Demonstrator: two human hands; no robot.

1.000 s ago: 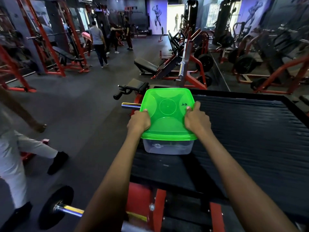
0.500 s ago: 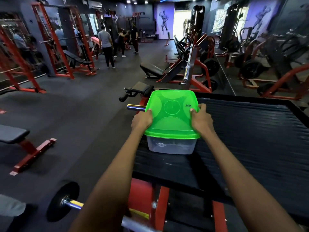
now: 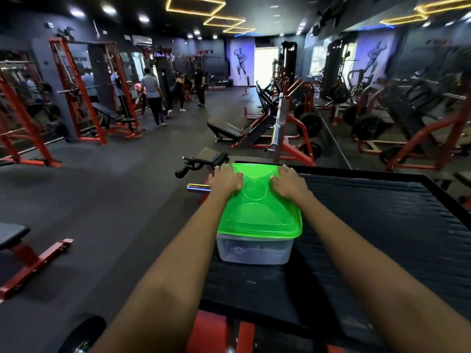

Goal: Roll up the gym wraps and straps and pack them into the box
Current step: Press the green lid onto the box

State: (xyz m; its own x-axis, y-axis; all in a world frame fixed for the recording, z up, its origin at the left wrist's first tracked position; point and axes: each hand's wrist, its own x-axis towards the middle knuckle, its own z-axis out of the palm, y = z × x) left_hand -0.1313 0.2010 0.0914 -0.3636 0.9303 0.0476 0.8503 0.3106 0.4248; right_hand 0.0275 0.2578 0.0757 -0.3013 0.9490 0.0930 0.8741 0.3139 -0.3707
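A clear plastic box (image 3: pixel 252 252) with a bright green lid (image 3: pixel 260 220) stands on the near left part of a black ribbed platform (image 3: pixel 382 238). Dark rolled straps show dimly through the box's clear front wall. Both my hands lie palm-down on the far end of the lid. My left hand (image 3: pixel 225 180) presses near the far left corner, my right hand (image 3: pixel 289 183) near the far right corner. Their fingertips point inward toward the round mark in the lid's middle.
The platform's left edge drops to the dark gym floor. A chrome bar end (image 3: pixel 197 187) and a black handle (image 3: pixel 196 164) stick out just beyond the box. Red racks, benches and several people stand farther back on the left.
Both hands have left the lid's side edges and moved forward onto the top of its far end. The view has tilted up, showing more of the room.
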